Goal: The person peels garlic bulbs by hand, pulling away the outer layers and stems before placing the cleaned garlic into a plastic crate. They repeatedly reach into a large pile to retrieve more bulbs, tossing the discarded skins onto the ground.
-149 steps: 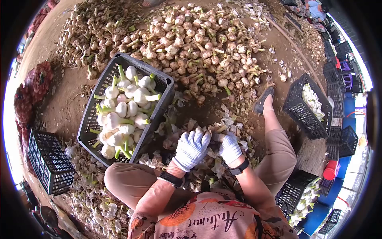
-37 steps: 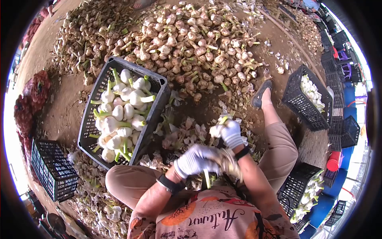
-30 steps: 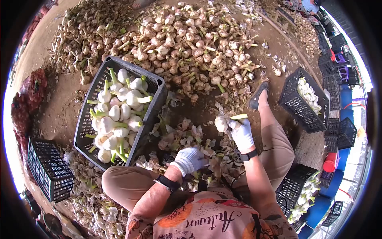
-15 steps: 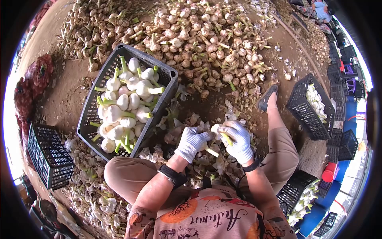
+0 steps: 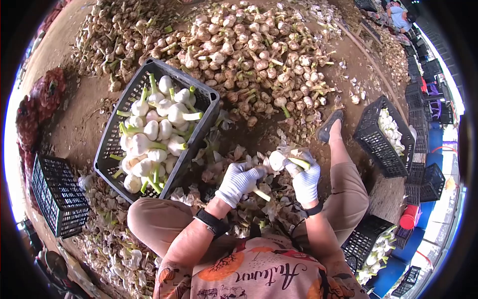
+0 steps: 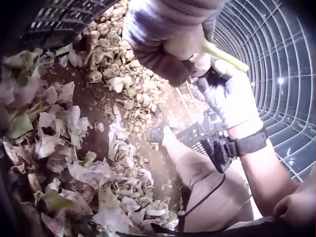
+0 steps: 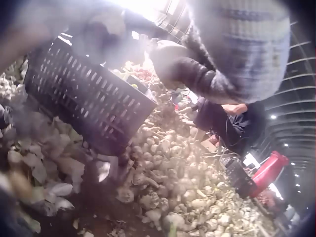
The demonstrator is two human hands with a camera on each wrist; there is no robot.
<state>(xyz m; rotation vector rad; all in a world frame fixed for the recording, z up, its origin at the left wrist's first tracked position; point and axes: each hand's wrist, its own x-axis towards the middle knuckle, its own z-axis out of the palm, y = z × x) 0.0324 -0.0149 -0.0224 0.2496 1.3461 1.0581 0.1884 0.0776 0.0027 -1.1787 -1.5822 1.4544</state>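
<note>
Both hands wear white striped gloves and work close together above the husks in front of the lap. My right hand [image 5: 304, 182] grips a white garlic bulb [image 5: 277, 160] whose green cut stem [image 5: 299, 162] sticks out past the thumb. Just left of it, my left hand [image 5: 234, 184] holds a second garlic bulb [image 6: 185, 45], mostly hidden by the glove in the head view, where its pale stem [image 5: 262, 194] points down and right. Left of the hands stands a black crate [image 5: 208, 122] filled with clean white garlic bulbs [image 5: 149, 142].
Beyond the hands spreads a large heap of unpeeled garlic [image 5: 249, 55]. Loose husks [image 5: 114, 224] cover the ground around the legs. Black crates of garlic stand right, one near the foot [image 5: 371, 134] and one by the knee [image 5: 362, 238]. Another black crate [image 5: 59, 194] is far left.
A second ago the right hand held its bulb alone, the left hand lower. The left hand has since come up with another bulb beside it. The right hand's bulb now shows more fully.
</note>
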